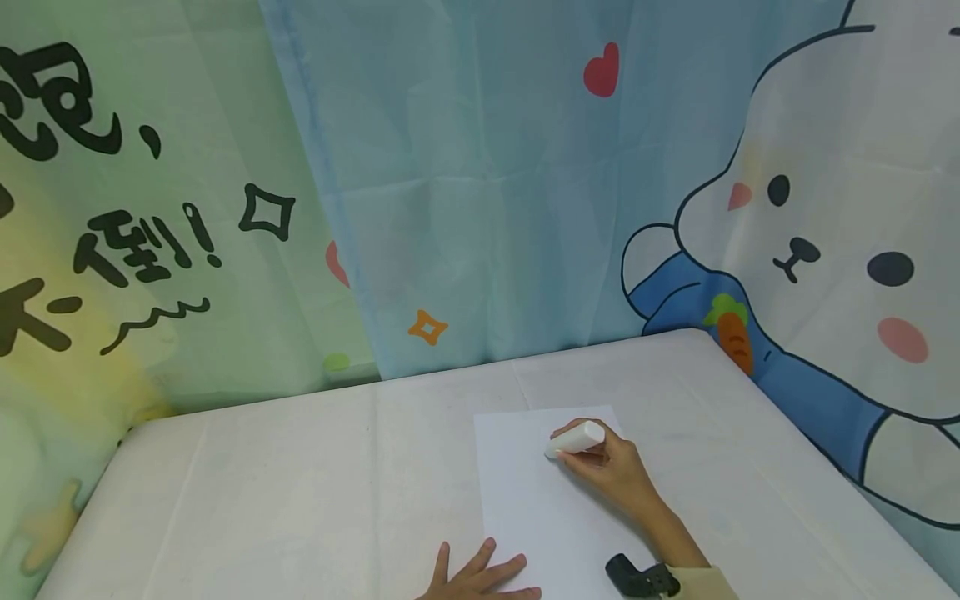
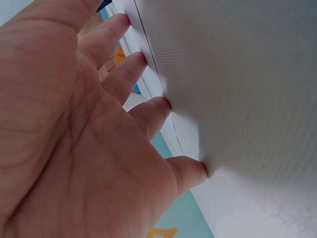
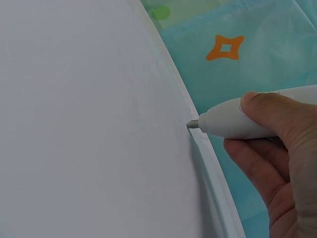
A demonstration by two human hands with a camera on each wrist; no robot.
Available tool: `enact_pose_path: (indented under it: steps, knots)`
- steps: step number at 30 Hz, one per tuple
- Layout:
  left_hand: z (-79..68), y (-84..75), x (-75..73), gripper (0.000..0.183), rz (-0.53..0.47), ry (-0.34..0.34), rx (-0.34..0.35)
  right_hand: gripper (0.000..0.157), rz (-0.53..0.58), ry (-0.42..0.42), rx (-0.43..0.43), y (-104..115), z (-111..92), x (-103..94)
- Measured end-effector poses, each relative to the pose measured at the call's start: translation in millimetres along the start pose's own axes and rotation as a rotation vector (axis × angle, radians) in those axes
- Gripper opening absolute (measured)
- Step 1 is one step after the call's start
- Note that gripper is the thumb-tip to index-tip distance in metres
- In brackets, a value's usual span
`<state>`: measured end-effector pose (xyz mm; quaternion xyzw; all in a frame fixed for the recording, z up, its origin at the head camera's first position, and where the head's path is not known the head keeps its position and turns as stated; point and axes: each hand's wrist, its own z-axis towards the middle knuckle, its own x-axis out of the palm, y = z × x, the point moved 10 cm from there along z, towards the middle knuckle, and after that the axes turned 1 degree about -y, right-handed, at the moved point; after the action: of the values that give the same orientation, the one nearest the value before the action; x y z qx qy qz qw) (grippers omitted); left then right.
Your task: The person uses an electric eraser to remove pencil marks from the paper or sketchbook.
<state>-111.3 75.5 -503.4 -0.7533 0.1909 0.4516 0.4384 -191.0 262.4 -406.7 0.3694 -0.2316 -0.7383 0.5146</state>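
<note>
- Fingers (image 3: 247,163) and thumb of our right hand (image 1: 611,467) are bent around a fat white pen (image 1: 577,438) and pinch it.
- We see the pen above the far right part of a white sheet of paper (image 1: 525,483). It leans, with its thick end to the right and its thin tip (image 3: 193,124) to the left. We cannot tell for sure if the tip touches the paper.
- Our left hand (image 1: 483,581) has its fingers spread wide and holds nothing. Its fingertips (image 2: 161,104) press down by the near left edge of the paper.
- We have the paper lying flat on the right half of a white table (image 1: 262,483).
- On our right wrist sits a black gadget (image 1: 633,577), next to a pale yellow sleeve (image 1: 701,583).
- We see a big cloth (image 1: 465,208) hanging at the far side, green on the left and blue on the right. It shows black writing (image 1: 142,242) at the left, a red heart (image 1: 602,71), an orange star (image 1: 428,327) and a white animal (image 1: 840,183) at the right.
</note>
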Motion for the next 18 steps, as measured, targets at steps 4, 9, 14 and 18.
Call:
enact_pose_path:
  steps: [4, 9, 14, 18]
  knots:
    - [0.1, 0.0, 0.1, 0.053, 0.001, 0.003, -0.004, 0.043, -0.012, -0.004, -0.005, 1.0, -0.3, -0.7]
    - [0.8, 1.4, 0.0, 0.053, -0.025, 0.012, -0.012, 0.043, -0.036, -0.013, -0.005, 3.1, 0.3, -2.4]
    - [0.6, 3.1, 0.7, 0.053, -0.042, 0.008, -0.016, 0.044, -0.053, -0.027, -0.014, 1.7, 0.4, -3.5]
    - [0.5, 2.6, 0.6, 0.053, -0.009, -0.007, 0.002, 0.044, -0.067, -0.043, -0.02, 0.7, 0.1, -5.4]
